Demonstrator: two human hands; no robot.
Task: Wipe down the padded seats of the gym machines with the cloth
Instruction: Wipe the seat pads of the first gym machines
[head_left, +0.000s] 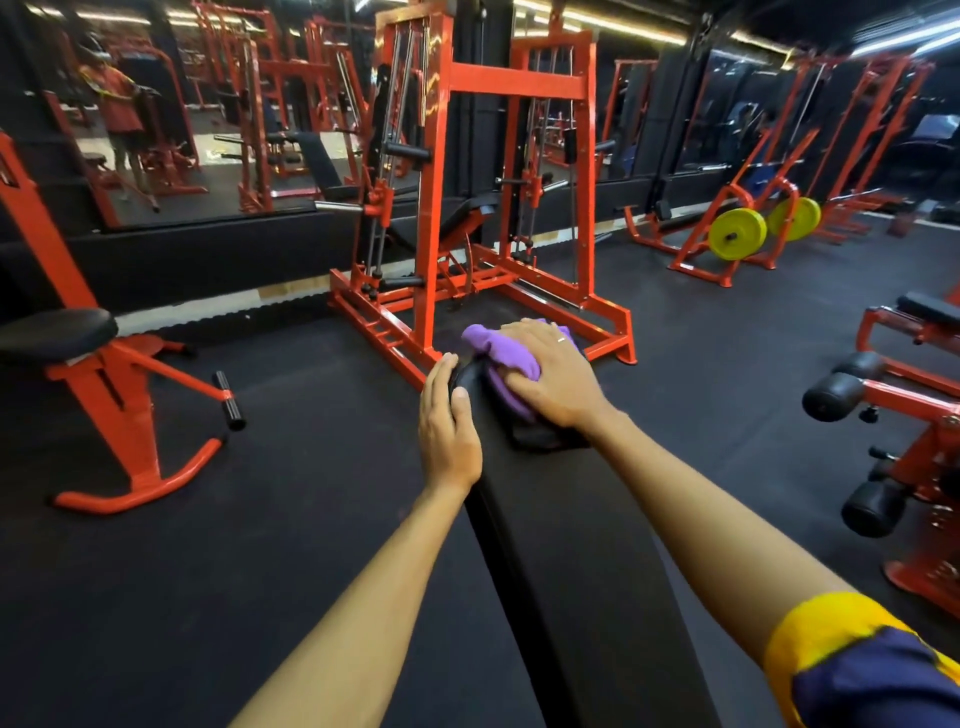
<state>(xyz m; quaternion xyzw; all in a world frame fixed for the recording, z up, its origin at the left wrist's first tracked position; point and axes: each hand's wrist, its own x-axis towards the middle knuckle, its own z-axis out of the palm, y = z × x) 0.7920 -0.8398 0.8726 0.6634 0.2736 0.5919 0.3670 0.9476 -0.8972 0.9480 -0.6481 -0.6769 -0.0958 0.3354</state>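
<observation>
— Both hands are working at the far end of the padded bench (561, 545). I am pressing the right hand (550, 374) flat, fingers spread and nearly straight, onto the purple cloth (493, 348), which is lying bunched on the pad's rounded tip.

— And the left hand (447, 426)?

— It is gripping the pad's left edge just beside the cloth, thumb on top and fingers curling down over the side. I judge it is steadying the bench against the wiping pressure.

— Why the flat palm?

— It is spreading force across the cloth, I think. The long stretch of pad running back toward me is lying uncovered, and the round seat (52, 332) of the orange machine (119, 410) is standing well apart on the left.
</observation>
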